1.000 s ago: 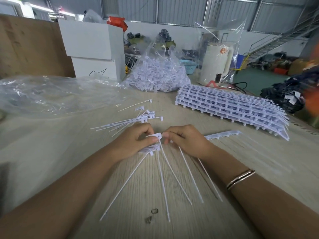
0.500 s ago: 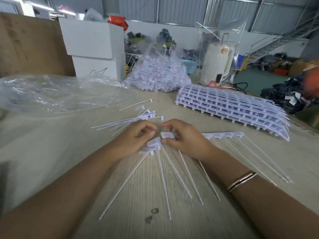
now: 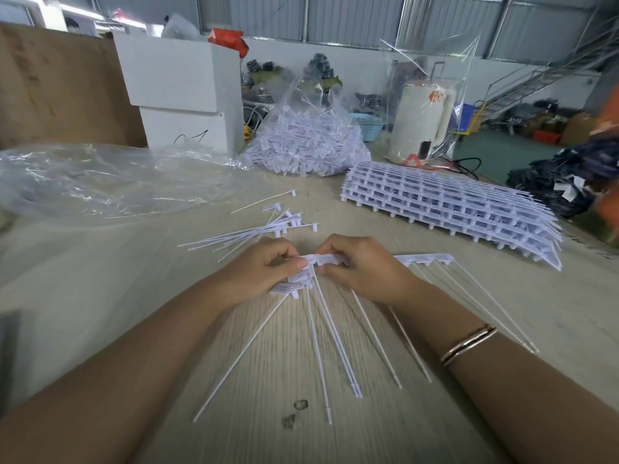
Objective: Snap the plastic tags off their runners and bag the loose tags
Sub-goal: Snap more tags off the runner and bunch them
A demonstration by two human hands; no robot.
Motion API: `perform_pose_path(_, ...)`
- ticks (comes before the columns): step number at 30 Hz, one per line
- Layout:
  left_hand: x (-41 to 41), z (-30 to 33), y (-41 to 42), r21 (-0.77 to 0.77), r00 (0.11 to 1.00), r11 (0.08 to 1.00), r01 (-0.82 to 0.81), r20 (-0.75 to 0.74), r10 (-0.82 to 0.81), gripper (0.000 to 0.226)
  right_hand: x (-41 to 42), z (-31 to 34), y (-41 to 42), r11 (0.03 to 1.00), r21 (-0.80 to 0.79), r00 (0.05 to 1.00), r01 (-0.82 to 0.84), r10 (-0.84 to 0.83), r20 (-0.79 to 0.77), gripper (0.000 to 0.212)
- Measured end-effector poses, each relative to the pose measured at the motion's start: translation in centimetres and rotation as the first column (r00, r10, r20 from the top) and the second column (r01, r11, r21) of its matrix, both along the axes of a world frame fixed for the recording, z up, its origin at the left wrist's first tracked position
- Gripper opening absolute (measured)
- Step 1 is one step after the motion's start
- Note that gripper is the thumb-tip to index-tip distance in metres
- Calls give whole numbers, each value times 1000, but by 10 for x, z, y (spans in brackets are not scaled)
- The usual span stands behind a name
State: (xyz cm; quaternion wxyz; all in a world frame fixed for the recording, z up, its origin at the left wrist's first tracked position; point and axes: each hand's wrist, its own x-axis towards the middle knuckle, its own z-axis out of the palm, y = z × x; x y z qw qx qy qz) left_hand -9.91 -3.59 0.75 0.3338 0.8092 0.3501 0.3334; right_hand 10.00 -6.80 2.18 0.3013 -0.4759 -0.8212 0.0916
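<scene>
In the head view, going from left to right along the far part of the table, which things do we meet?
Empty clear bag → white box → bag full of loose tags → stack of tag runners.

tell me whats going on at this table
A person is breaking white plastic tags off a strip. The left hand pinches a bunch of freed tags; the right hand holds the strip. A loose pile, a stack of full strips and a filled bag sit behind.
</scene>
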Motion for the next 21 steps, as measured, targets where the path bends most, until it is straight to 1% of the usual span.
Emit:
perform_pose_path(3, -3, 1, 0, 73, 1000, 997, 2, 10, -3, 16, 0, -2, 2, 998, -55, 997, -7, 3, -79, 13)
perform_pose_path(5, -3, 0, -1, 81, 1000, 997, 4, -7, -4, 15, 0, -3, 1, 996, -92, 994, -20, 10, -109, 17)
perform_pose_path(7, -4, -1, -1, 54, 1000, 999, 3, -4, -3, 13, 0, -2, 2, 992, -124, 987, -31, 10, -163, 21)
perform_pose_path(10, -10, 0, -1, -65, 994, 998, 13, 105, -6, 16, 13, 1, 6, 982, -189, 935, 17, -82, -346, 19)
perform_pose_path(11, -11, 0, -2, -99, 991, 995, 13, 130, 0, 18, 20, 2, 6, 982, -183, 923, 36, -103, -371, 19)
perform_pose_path(12, -10, 1, -2, -97, 992, 995, 4, 124, 8, 19, 26, 1, 5, 986, -160, 929, 53, -108, -355, 17)
perform_pose_path(14, -5, -1, 0, -25, 998, 999, -39, 43, 40, 13, 27, -1, 3, 992, -111, 963, 62, -89, -253, 16)
perform_pose_path(15, -2, -1, 1, 10, 998, 998, -65, 8, 65, 7, 24, -2, 2, 996, -70, 980, 57, -69, -187, 21)
perform_pose_path(16, 0, -1, 1, 37, 997, 996, -83, -4, 83, 6, 17, -2, 2, 999, -27, 991, 43, -46, -123, 28)
perform_pose_path(17, 1, -1, 0, 66, 995, 993, -95, -6, 96, 10, 10, -2, 3, 1000, 2, 997, 27, -27, -77, 34)
perform_pose_path(19, 1, 1, -1, 114, 995, 989, -99, 6, 99, 14, -4, -1, 2, 1000, 28, 999, -10, 12, -47, 43)
perform_pose_path(21, 2, 5, -4, 77, 996, 996, -46, 76, 40, 20, -15, -2, 1, 998, 43, 998, -46, 48, -36, 45)
